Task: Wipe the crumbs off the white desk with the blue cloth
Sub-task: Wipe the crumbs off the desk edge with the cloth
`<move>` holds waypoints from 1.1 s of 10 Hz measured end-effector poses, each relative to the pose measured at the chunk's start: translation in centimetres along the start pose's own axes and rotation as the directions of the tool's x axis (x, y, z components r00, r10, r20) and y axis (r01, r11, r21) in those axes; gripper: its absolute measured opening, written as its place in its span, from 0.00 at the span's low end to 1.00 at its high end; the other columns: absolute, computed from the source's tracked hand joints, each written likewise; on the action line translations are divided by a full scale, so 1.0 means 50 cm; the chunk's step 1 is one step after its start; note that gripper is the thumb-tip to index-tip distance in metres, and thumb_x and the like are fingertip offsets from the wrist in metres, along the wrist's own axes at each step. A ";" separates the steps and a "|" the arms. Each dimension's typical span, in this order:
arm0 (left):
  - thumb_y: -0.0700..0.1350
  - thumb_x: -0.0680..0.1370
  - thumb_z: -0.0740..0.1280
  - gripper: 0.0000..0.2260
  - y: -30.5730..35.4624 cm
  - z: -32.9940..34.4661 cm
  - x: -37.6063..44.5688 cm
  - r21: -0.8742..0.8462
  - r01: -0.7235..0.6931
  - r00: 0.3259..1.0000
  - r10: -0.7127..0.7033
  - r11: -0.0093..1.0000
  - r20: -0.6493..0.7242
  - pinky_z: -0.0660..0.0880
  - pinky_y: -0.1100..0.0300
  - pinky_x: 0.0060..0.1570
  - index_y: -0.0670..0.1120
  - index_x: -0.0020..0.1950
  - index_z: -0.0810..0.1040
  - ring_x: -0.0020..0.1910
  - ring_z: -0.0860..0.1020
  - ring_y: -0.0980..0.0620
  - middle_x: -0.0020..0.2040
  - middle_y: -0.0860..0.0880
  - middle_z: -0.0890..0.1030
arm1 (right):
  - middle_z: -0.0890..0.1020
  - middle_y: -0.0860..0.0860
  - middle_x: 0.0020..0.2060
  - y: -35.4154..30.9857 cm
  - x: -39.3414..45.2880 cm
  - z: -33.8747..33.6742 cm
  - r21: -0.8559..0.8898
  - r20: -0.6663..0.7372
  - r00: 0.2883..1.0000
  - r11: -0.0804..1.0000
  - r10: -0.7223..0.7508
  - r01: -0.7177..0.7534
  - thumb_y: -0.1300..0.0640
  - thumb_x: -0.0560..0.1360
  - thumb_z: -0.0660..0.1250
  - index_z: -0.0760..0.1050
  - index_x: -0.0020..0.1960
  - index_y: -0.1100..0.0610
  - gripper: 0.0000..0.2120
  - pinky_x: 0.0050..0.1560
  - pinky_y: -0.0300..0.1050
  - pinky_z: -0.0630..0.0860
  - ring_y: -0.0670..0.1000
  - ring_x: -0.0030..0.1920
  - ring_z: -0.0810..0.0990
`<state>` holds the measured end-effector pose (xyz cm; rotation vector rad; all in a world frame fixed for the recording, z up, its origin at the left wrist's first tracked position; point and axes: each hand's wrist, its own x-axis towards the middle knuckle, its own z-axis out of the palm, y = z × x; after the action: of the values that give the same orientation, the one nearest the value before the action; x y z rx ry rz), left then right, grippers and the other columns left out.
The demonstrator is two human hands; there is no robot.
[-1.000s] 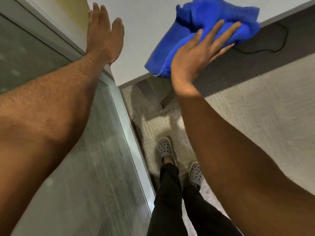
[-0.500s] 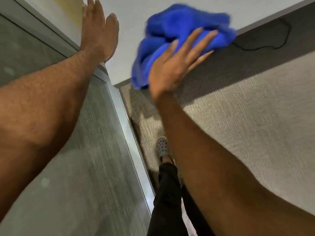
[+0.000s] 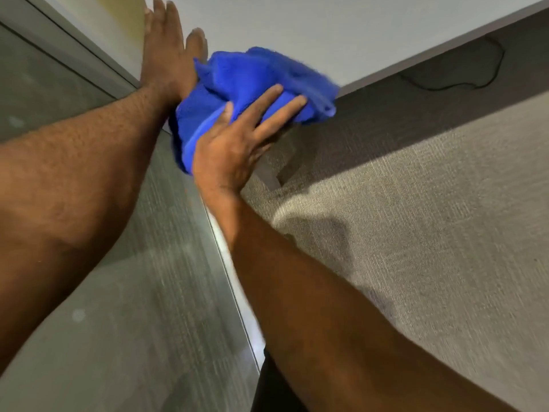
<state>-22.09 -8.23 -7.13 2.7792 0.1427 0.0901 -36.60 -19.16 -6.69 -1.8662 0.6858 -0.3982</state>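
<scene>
Mid-wipe imo. Right hand (image 3: 234, 144) pressed flat on the blue cloth (image 3: 255, 84), fingers (image 3: 267, 105) spread & straight, no pinch, just palm pressure. Cloth bunched at the near corner of the white desk (image 3: 341, 31), part hanging off the edge, touching the left hand (image 3: 169, 60). Left hand lies flat on the desk by the partition (image 3: 89, 63), fingers extended, holding nothing. Can't see any crumbs from here. Next move needs a sweep past the edge w/ pressure kept on; cloth may slip off.
</scene>
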 end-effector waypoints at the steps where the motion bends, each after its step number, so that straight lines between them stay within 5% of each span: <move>1: 0.53 0.79 0.53 0.31 0.018 0.002 -0.009 -0.058 0.031 0.999 -0.033 0.998 -0.036 0.51 0.45 0.76 0.37 0.78 0.55 0.78 0.53 0.38 0.78 0.35 0.55 | 0.54 0.67 0.76 0.018 0.187 -0.040 -0.260 -0.106 0.992 0.965 -0.073 0.043 0.55 0.80 0.59 0.62 0.73 0.66 0.25 0.76 0.59 0.46 0.65 0.77 0.50; 2: 0.54 0.79 0.53 0.31 0.018 0.000 -0.015 -0.063 0.077 0.996 -0.080 0.995 -0.044 0.52 0.46 0.76 0.39 0.78 0.56 0.78 0.54 0.39 0.78 0.37 0.56 | 0.53 0.63 0.77 0.040 0.298 -0.091 -0.484 -0.147 0.980 0.874 -0.134 0.047 0.51 0.81 0.54 0.60 0.75 0.62 0.26 0.76 0.58 0.42 0.64 0.77 0.48; 3: 0.61 0.80 0.48 0.34 0.013 0.004 -0.020 0.084 0.064 0.998 -0.065 0.994 0.006 0.49 0.49 0.77 0.41 0.80 0.50 0.79 0.49 0.42 0.80 0.41 0.50 | 0.52 0.52 0.79 0.043 0.436 -0.160 -0.664 -0.006 0.990 0.741 -0.143 0.103 0.45 0.80 0.48 0.56 0.77 0.52 0.27 0.75 0.60 0.45 0.63 0.78 0.45; 5: 0.65 0.80 0.44 0.37 0.010 -0.009 -0.021 0.173 0.058 0.995 -0.071 0.983 0.070 0.46 0.48 0.77 0.42 0.80 0.45 0.79 0.44 0.43 0.81 0.43 0.44 | 0.46 0.50 0.79 0.007 0.550 -0.193 -0.760 0.418 0.900 0.493 -0.127 0.423 0.41 0.80 0.43 0.46 0.78 0.47 0.28 0.74 0.67 0.39 0.61 0.78 0.42; 9: 0.65 0.79 0.45 0.36 0.023 -0.015 -0.025 0.225 0.080 0.991 -0.102 0.971 0.089 0.49 0.44 0.77 0.43 0.80 0.45 0.79 0.46 0.44 0.81 0.44 0.45 | 0.46 0.50 0.79 -0.059 0.496 -0.009 -0.650 0.642 0.748 0.396 -0.169 0.648 0.33 0.77 0.39 0.44 0.78 0.46 0.33 0.73 0.70 0.39 0.62 0.78 0.42; 11: 0.65 0.78 0.50 0.37 0.025 -0.019 -0.024 0.158 0.114 0.987 -0.130 0.981 0.096 0.48 0.46 0.77 0.46 0.80 0.46 0.79 0.45 0.47 0.81 0.47 0.44 | 0.47 0.51 0.79 -0.096 0.479 0.092 -0.640 0.644 0.742 0.401 -0.186 0.656 0.33 0.77 0.39 0.44 0.78 0.47 0.34 0.72 0.68 0.38 0.62 0.78 0.43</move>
<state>-23.22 -9.18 -5.83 2.9107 0.3040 -0.1029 -14.02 -29.46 -5.08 -2.9862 -0.0746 0.1698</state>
